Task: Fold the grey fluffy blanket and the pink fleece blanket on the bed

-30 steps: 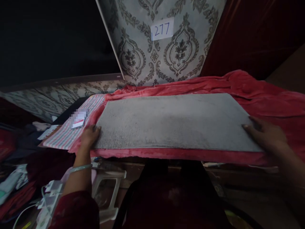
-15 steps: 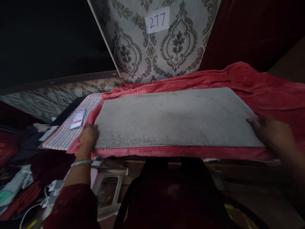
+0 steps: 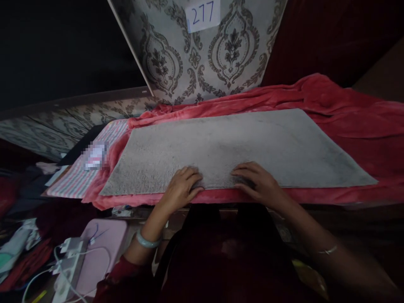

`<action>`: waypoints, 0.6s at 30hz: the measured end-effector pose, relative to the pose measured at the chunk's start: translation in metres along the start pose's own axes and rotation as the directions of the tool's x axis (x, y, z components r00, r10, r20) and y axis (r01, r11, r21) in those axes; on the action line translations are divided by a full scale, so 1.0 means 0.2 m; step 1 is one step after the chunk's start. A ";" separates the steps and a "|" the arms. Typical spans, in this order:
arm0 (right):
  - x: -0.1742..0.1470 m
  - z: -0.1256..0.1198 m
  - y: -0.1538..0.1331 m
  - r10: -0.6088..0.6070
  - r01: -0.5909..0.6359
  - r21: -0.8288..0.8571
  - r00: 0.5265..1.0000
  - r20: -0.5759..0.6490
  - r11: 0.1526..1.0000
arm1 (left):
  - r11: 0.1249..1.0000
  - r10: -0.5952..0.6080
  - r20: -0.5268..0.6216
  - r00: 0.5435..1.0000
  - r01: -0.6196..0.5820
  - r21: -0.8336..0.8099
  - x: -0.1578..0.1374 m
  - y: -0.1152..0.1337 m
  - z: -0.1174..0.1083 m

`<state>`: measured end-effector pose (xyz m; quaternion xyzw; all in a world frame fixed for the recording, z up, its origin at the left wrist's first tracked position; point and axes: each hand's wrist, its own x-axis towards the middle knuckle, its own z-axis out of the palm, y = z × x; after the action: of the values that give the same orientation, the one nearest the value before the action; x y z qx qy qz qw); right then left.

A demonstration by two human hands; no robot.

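Observation:
A grey mat (image 3: 221,143) with a slightly fuzzy surface lies flat on a red plush blanket (image 3: 328,109). My left hand (image 3: 183,185) rests at the mat's near edge, left of the middle, its fingers bent over the surface and its thumb apart along the edge. To the right of it, my right hand (image 3: 255,181) touches the same edge with fingers spread and slightly curved. A gap of bare mat separates the two hands. Neither hand grips anything.
At the left, a phone (image 3: 94,156), partly blurred out, lies on a striped cloth (image 3: 69,181). Below stand a pink stool (image 3: 102,248) and a white power strip (image 3: 67,269) with cables. A dark screen (image 3: 69,46) hangs before the patterned wall (image 3: 195,80).
Both hands have come inward from the mat's left and right ends to the middle of its near edge. The mat's near corners are now uncovered. The view has shifted slightly.

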<state>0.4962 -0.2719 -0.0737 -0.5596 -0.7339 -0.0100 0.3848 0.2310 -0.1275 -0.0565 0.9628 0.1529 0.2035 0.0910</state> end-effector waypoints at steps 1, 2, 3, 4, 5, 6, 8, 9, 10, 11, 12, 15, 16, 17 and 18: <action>0.00 0.03 -0.01 -0.005 0.005 0.006 1.000 0.022 1.000 | 1.000 -0.004 -0.008 1.000 0.004 -0.002 0.00 0.00 0.01; 0.00 0.05 0.00 -0.011 0.010 0.004 0.999 0.040 1.000 | 1.000 -0.006 -0.012 1.000 0.006 -0.009 -0.01 0.00 0.01; 0.00 0.06 0.01 -0.018 0.018 0.001 0.998 0.052 1.000 | 1.000 -0.006 -0.011 1.000 0.005 -0.018 -0.02 0.00 0.01; -0.01 0.07 0.01 -0.023 0.023 0.001 0.998 0.062 1.000 | 1.000 -0.005 -0.006 1.000 0.005 -0.026 -0.03 -0.01 0.01; -0.02 0.07 0.02 -0.028 0.028 0.004 0.997 0.065 1.000 | 1.000 -0.006 0.001 1.000 0.006 -0.031 -0.04 -0.02 0.00; -0.02 0.06 0.03 -0.031 0.031 0.006 0.997 0.065 1.000 | 0.999 -0.008 0.011 1.000 0.008 -0.034 -0.05 -0.02 -0.01; -0.04 0.06 0.03 -0.029 0.029 0.002 0.998 0.058 1.000 | 0.999 -0.009 0.016 1.000 0.009 -0.046 -0.07 -0.03 -0.01; -0.04 0.06 0.03 -0.030 0.030 -0.004 0.998 0.050 1.000 | 0.999 -0.007 0.006 1.000 0.007 -0.053 -0.07 -0.03 0.00; -0.04 0.06 0.02 -0.030 0.030 -0.010 0.999 0.039 0.999 | 0.998 -0.003 -0.012 1.000 0.002 -0.060 -0.08 -0.03 0.00; -0.05 0.06 0.02 -0.029 0.029 -0.016 0.999 0.027 0.999 | 0.998 0.001 -0.030 1.000 -0.003 -0.061 -0.08 -0.03 0.01; -0.05 0.07 0.01 -0.026 0.027 -0.021 1.000 0.012 0.999 | 0.998 0.006 -0.051 0.999 -0.009 -0.056 -0.08 -0.03 0.01; -0.05 0.09 0.00 -0.015 0.015 -0.013 1.000 -0.027 1.000 | 1.000 0.019 -0.101 0.995 -0.021 -0.013 -0.08 -0.03 0.04; -0.05 0.09 0.01 -0.011 0.011 0.000 0.999 -0.037 1.000 | 1.000 0.025 -0.112 0.993 -0.025 0.003 -0.08 -0.03 0.05; -0.05 0.09 0.01 -0.006 0.007 0.014 0.999 -0.044 1.000 | 0.999 0.030 -0.125 0.992 -0.028 0.017 -0.08 -0.03 0.05; -0.06 0.10 0.01 -0.002 0.003 0.028 0.999 -0.049 1.000 | 0.999 0.035 -0.139 0.990 -0.030 0.031 -0.09 -0.02 0.06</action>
<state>0.4880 -0.2717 -0.0944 -0.5528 -0.7252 -0.0140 0.4103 0.2190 -0.1315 -0.0755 0.9498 0.1461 0.2694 0.0627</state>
